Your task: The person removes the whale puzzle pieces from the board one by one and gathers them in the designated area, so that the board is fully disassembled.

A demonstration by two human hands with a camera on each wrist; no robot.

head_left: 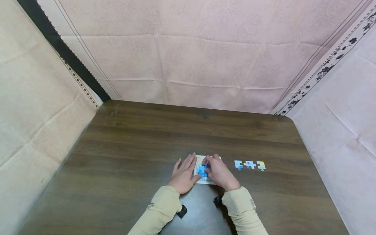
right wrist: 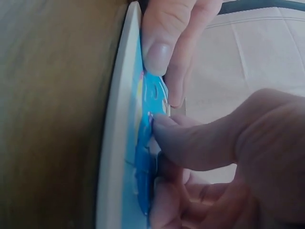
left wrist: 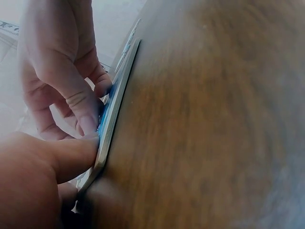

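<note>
A small jigsaw board (head_left: 200, 157) with a pale rim and blue picture pieces lies on the table between the two hands. My left hand (head_left: 184, 174) rests flat along its left side, fingers extended, and its thumb (right wrist: 159, 55) presses on the blue pieces in the right wrist view. From the right, my right hand (head_left: 221, 173) reaches over the board with curled fingers. Thumb and fingers pinch a blue puzzle piece (right wrist: 143, 167) at the board's surface; its outline is partly hidden by the fingers.
Three loose puzzle pieces lie in a row right of the board: a blue one (head_left: 238, 164), a light blue one (head_left: 250, 164) and a yellow-blue one (head_left: 260, 165). They rest on the brown wooden table (head_left: 147, 137). Pale cloth (head_left: 188, 58) hangs behind and at both sides.
</note>
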